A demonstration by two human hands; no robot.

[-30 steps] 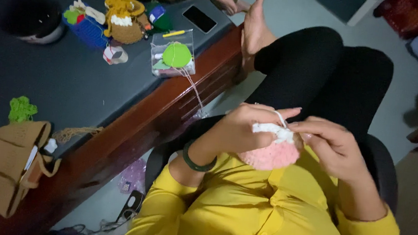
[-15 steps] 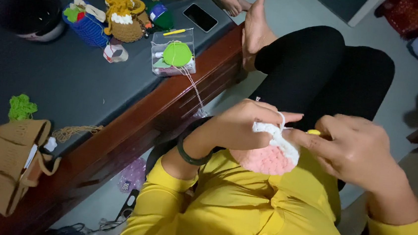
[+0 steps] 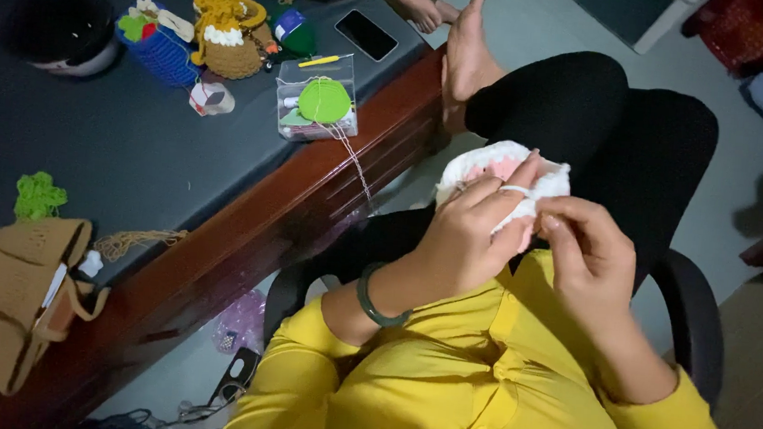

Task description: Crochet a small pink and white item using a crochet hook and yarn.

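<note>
Crochet piece (image 3: pixel 494 164) sits between left hand (image 3: pixel 471 235) and right hand (image 3: pixel 583 253), over the lap. Table (image 3: pixel 159 161) lies left. On it: pouch (image 3: pixel 317 105) near the edge, phone (image 3: pixel 367 34) beyond, bag (image 3: pixel 12 299) at the near end.

Worktop (image 3: pixel 159 161): broad bare dark stretch across its middle, open to a hand.
Far end, crowded: dark bowl (image 3: pixel 64 35), blue crocheted basket (image 3: pixel 161 43), brown crocheted pot (image 3: pixel 227 39), clear packet with green disc (image 3: pixel 317 105), yellow pen (image 3: pixel 319 60), phone (image 3: pixel 367 34).
Near end: tan crocheted bag (image 3: pixel 8 294), green yarn scrap (image 3: pixel 38 197) just beside it.
Thread (image 3: pixel 356 163) strung from packet over the worktop edge, crossing the gap to the lap.
Bare foot (image 3: pixel 466 58) braced on the worktop corner; raised knee (image 3: pixel 581 103) closes the far side.
Chair arm (image 3: pixel 691 312) bounds the right.
</note>
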